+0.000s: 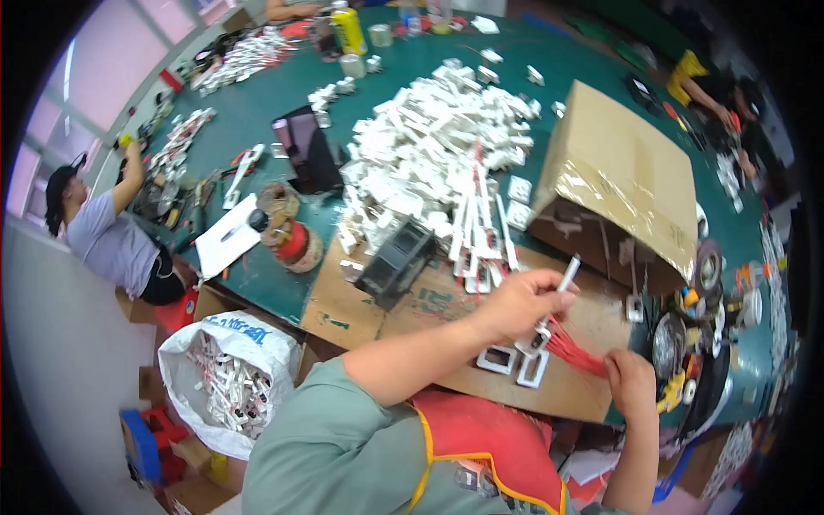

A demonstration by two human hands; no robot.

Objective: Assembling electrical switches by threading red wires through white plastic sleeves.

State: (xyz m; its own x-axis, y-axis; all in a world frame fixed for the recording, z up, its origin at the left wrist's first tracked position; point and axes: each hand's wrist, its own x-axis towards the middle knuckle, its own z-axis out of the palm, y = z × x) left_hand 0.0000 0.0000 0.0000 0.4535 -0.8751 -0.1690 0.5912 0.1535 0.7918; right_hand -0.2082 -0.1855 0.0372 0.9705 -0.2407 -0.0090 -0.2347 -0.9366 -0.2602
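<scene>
My left hand (519,302) is closed over a small white plastic part (534,342) above a cardboard sheet (429,309). A thin white stick (568,275) pokes up from its fingers. A bundle of red wires (573,350) runs from that part down to my right hand (633,382), which pinches the other end. Two white rectangular frames (515,365) lie on the cardboard just below my left hand.
A large heap of white plastic parts (438,146) covers the green table (257,103). A tilted cardboard box (618,180) stands to the right and a black boxy unit (396,262) to the left. Tape rolls (287,232), a white bag of parts (232,378), and a seated person (103,232) are nearby.
</scene>
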